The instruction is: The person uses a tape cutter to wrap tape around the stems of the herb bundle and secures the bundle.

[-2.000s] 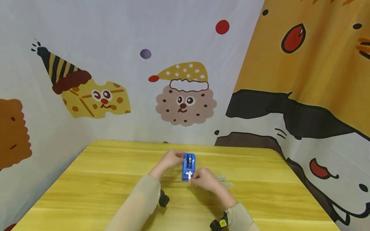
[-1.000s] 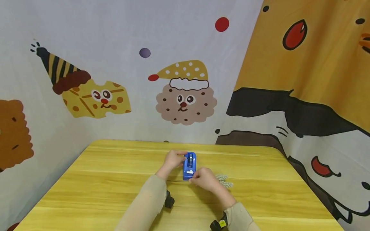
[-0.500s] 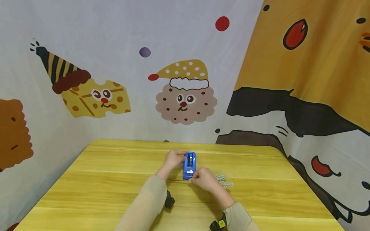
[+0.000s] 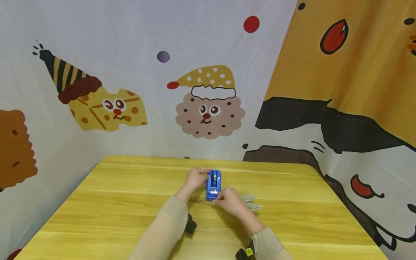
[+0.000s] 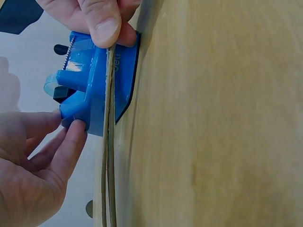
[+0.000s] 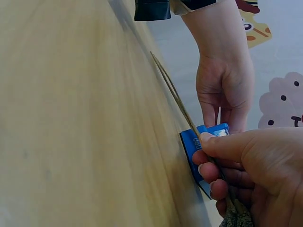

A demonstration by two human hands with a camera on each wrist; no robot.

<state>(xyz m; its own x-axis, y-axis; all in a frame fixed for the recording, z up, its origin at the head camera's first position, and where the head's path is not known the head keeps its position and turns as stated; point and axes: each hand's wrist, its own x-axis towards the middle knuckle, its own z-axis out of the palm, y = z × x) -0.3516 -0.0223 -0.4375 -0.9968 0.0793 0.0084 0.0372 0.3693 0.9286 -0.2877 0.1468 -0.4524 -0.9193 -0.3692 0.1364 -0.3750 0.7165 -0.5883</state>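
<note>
A blue tape dispenser (image 4: 213, 185) stands on the table with a roll of clear tape (image 4: 214, 178) in it. My left hand (image 4: 195, 178) grips its rear end from the left side, fingers and thumb against the blue body in the left wrist view. My right hand (image 4: 230, 200), at the dispenser's front end, pinches thin brown stems (image 5: 109, 127) between thumb and fingers. The stems cross in front of the dispenser's side in the left wrist view. Grey-green bumpy flower heads (image 4: 251, 203) stick out behind the right hand; in the right wrist view they are partly cut off.
The yellow wood-grain table (image 4: 130, 209) ends at a back edge close to a cartoon-printed curtain (image 4: 136, 36). Both wrists carry black cameras, the left wrist camera (image 4: 190, 224) and the right wrist camera (image 4: 244, 252).
Compared with two seconds ago, my left hand sits slightly further right, and the dispenser appears shifted slightly right. The right hand keeps its pinch on the stems. Since one second ago little has changed.
</note>
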